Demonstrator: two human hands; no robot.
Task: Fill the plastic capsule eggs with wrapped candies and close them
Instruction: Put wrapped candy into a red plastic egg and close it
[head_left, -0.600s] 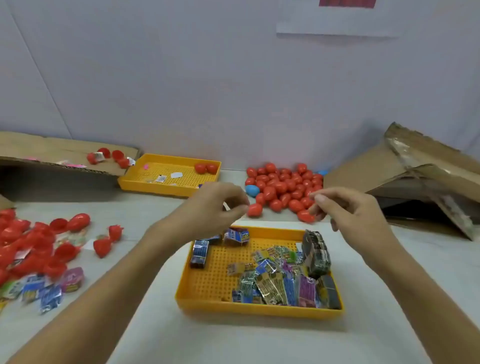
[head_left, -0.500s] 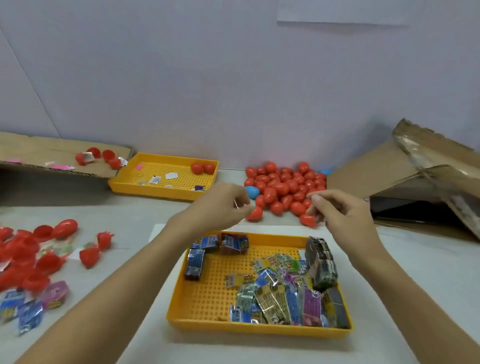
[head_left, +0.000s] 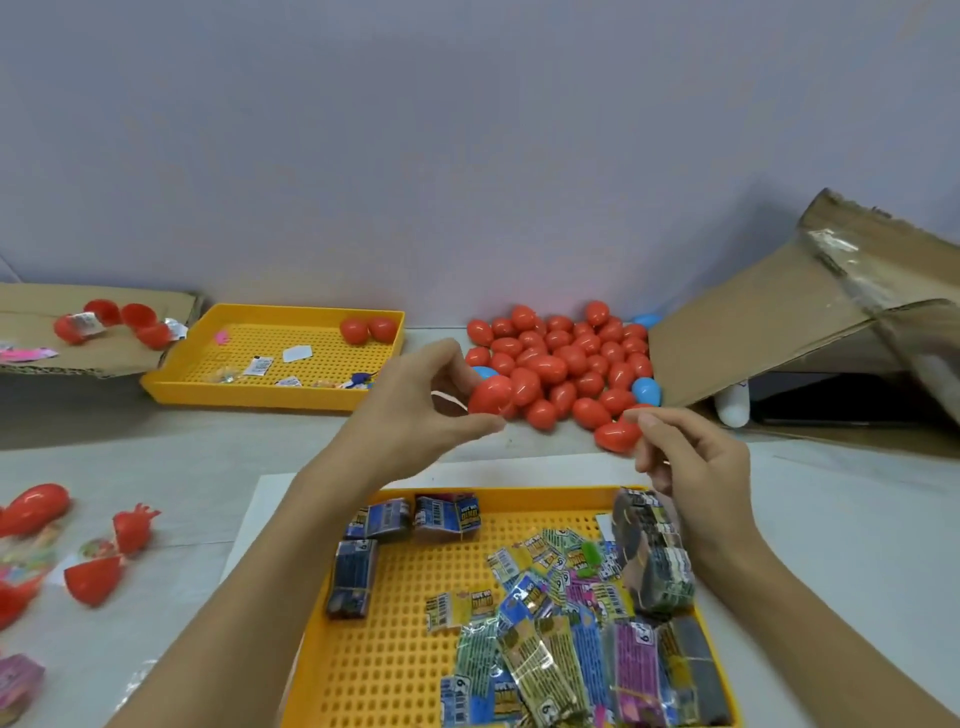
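Note:
A pile of closed red capsule eggs (head_left: 561, 364) with a few blue ones lies at the back centre of the table. My left hand (head_left: 410, 415) curves its fingers and thumb round a red egg (head_left: 491, 395) at the pile's left front. At the pile's right front, my right hand (head_left: 691, 462) pinches another red egg (head_left: 613, 436) with its fingertips. Below both hands stands a yellow perforated tray (head_left: 395, 649) holding several wrapped candies (head_left: 561, 639) and small stacked packs.
A second yellow tray (head_left: 218, 384) at the back left holds two red eggs and scraps. Open red egg halves (head_left: 93, 577) and candies lie at the left. Cardboard flaps stand at the far left (head_left: 104, 358) and right (head_left: 753, 332). A wall rises behind.
Both hands moved forward from above the tray to the egg pile. My left hand opened from a pinch and closed round an egg; my right hand's fingertips reached an egg.

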